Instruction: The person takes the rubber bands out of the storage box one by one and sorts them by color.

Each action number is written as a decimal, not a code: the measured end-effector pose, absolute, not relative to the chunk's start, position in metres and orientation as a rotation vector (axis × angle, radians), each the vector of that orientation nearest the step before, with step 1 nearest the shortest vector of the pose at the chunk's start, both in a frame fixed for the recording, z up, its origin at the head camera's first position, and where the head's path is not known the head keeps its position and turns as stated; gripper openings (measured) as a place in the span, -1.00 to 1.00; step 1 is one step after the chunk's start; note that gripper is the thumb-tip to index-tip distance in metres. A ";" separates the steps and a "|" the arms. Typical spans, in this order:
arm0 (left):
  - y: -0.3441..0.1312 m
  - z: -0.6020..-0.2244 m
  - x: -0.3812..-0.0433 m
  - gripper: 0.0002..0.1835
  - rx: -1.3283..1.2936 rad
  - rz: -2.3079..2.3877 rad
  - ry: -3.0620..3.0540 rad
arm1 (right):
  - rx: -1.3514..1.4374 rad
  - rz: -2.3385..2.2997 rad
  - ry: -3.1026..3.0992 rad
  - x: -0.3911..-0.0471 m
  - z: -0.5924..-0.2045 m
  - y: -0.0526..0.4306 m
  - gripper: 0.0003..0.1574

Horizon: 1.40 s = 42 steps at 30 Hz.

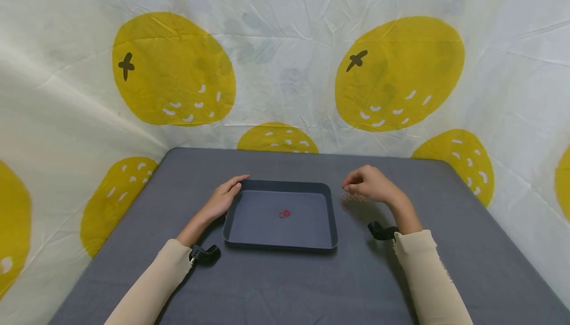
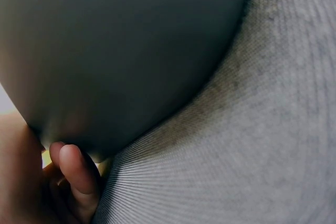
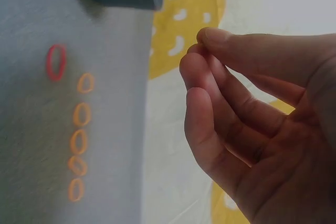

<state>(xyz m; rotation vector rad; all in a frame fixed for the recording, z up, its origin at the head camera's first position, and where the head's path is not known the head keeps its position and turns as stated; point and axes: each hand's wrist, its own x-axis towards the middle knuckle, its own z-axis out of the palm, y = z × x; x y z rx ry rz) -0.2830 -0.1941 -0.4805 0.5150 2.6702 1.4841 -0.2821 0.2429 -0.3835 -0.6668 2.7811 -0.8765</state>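
Observation:
A dark grey baking tray [image 1: 280, 243] lies on the table with red rubber bands [image 1: 285, 213] near its middle. My left hand [image 1: 221, 199] grips its far left corner, the thumb at the rim; in the left wrist view curled fingers [image 2: 79, 169] show beside the tray's wall [image 2: 131, 61]. Right of the tray, my right hand [image 1: 367, 184] hovers with thumb and index finger pinched together. A thin reddish trace, apparently a red rubber band, shows at those fingertips, mostly hidden. Below lie a row of orange rubber bands [image 3: 79, 141] and a red rubber band [image 3: 56, 62].
The table [image 1: 285, 285] wears a grey cloth. A white curtain with yellow fruit prints [image 1: 173, 68] hangs behind and along both sides. Black wrist cameras [image 1: 205, 255] sit at both cuffs, the left one close to the tray's left side.

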 end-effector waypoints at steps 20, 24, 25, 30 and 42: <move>-0.197 -0.485 -0.282 -0.55 0.516 1.518 2.648 | -0.878 -0.845 2.689 -0.291 -0.351 0.175 -0.86; -0.196 -0.484 -0.282 -0.57 0.510 1.502 2.659 | -0.937 -0.835 2.646 -0.294 -0.354 0.162 -0.85; -0.196 -0.484 -0.282 -0.57 0.511 1.495 2.664 | -0.943 -0.828 2.643 -0.295 -0.355 0.159 -0.85; -0.197 -0.484 -0.283 -0.56 0.512 1.492 2.664 | -0.942 -0.843 2.567 -0.297 -0.362 0.141 -0.83; -0.196 -0.482 -0.284 -0.55 0.495 1.483 2.673 | -1.010 -0.774 2.443 -0.304 -0.386 0.101 -0.81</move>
